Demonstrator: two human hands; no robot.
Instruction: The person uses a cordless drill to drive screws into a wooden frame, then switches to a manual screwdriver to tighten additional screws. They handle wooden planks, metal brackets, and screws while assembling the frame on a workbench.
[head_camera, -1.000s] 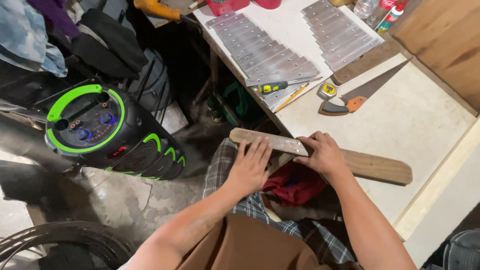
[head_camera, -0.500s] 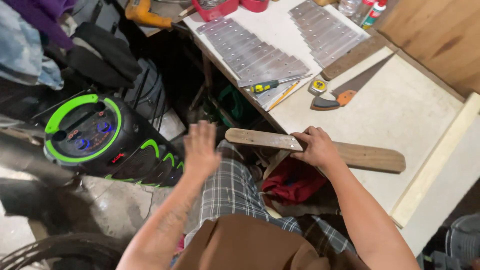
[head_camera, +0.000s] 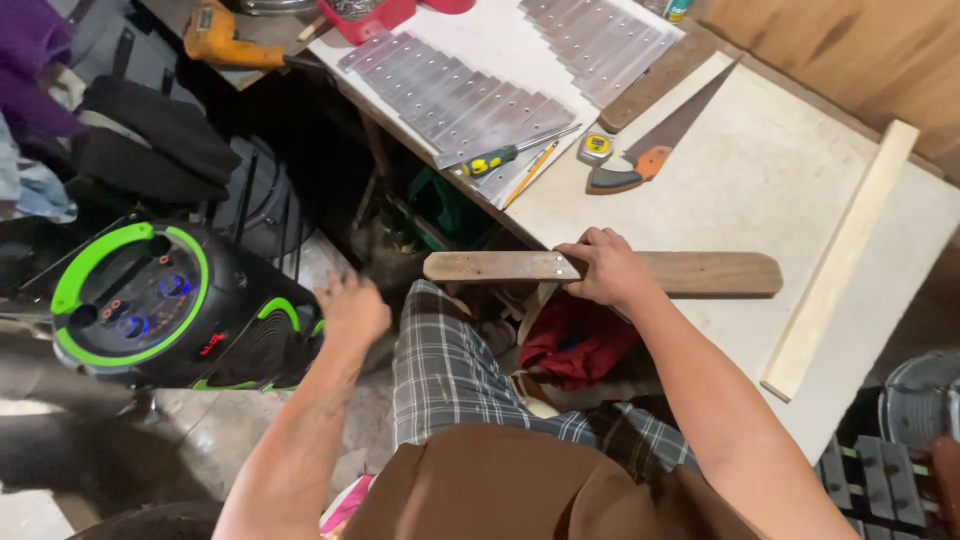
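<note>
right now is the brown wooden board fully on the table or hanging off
Hanging off: the board overhangs the table edge, pinned flat under the right hand.

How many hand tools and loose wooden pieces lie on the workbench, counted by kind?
Saws: 1
Screwdrivers: 1
Tape measures: 1
Pencils: 1
Wooden boards: 2, the dark board under the right hand, and the pale strip
Total: 6
</note>
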